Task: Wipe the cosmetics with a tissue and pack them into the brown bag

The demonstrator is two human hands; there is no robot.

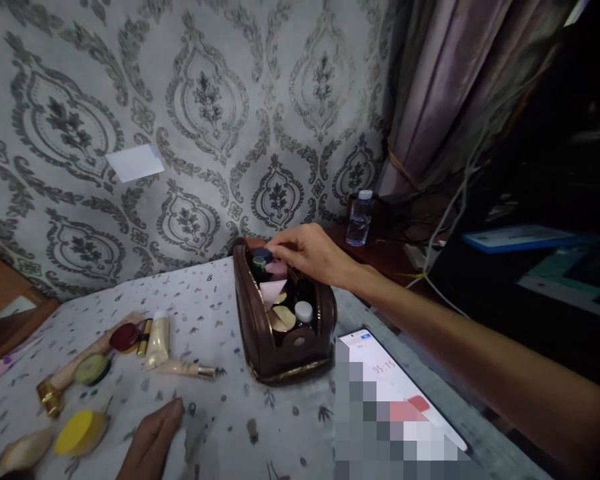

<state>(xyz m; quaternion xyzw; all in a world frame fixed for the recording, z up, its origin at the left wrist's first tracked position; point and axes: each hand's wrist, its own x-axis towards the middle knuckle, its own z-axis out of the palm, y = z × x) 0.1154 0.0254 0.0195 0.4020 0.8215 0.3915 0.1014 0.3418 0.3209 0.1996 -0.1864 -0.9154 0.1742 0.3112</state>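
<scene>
A brown cosmetic bag (247,313) stands unzipped on the patterned sheet, filled with toiletries. Inside it are a white-capped bottle (304,312), a pale pink wedge (272,293), a gold round item (283,320) and a dark-blue-topped container (263,255). My right hand (305,250) reaches over the far end of the bag, fingers pinched beside that dark blue top; what they grip is hard to make out. My left hand (153,437) rests low on the sheet, fingers together, with nothing visible in them and part of it cut off by the frame.
Left on the sheet lie a cream tube (159,340), a slim tube (187,369), a dark red round case (125,337), a green round jar (92,369) and a yellow round item (81,432). A lit phone (380,360) lies right of the bag; a water bottle (359,219) stands behind.
</scene>
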